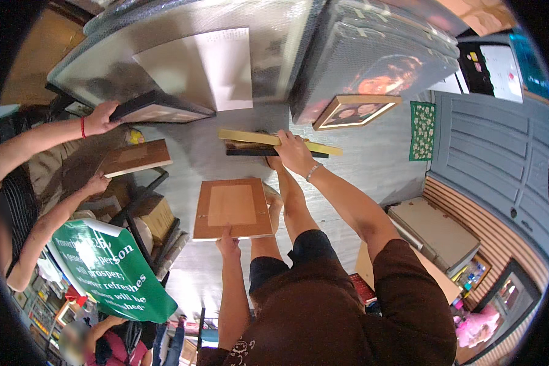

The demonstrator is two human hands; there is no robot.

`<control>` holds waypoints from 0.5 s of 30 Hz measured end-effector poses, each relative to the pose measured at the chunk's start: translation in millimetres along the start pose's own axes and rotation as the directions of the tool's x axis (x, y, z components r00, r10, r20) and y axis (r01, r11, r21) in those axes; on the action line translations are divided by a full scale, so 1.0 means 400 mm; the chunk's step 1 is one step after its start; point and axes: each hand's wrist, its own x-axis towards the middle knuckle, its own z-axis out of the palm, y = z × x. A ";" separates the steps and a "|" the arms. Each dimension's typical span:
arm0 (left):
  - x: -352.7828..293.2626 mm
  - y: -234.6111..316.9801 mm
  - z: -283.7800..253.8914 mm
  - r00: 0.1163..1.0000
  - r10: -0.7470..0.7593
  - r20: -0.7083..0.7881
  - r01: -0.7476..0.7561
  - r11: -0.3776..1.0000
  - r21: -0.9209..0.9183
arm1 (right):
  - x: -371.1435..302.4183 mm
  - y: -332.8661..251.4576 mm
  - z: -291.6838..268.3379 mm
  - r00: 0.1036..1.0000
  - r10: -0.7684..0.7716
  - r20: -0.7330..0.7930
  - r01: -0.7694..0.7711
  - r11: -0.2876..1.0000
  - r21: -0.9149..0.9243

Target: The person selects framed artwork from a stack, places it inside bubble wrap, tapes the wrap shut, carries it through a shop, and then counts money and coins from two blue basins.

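Fingers of your left hand (228, 243) grip a square brown wooden panel (230, 204) at its near edge; your right hand (296, 156) clasps a slim gold-edged frame (250, 136) beyond it, long axis left-to-right.

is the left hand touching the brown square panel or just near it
Touching: the head view shows the left hand holding the brown square panel at its near edge, one finger extended onto its face.

Brown panel (229, 204), gold-edged frame (250, 136), green flower-patterned mat (422, 130)
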 end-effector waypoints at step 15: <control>-0.145 -0.203 0.097 0.999 0.038 -0.032 -0.035 0.995 0.089 | -0.387 0.448 0.040 0.992 -0.058 0.112 0.073 0.987 -0.141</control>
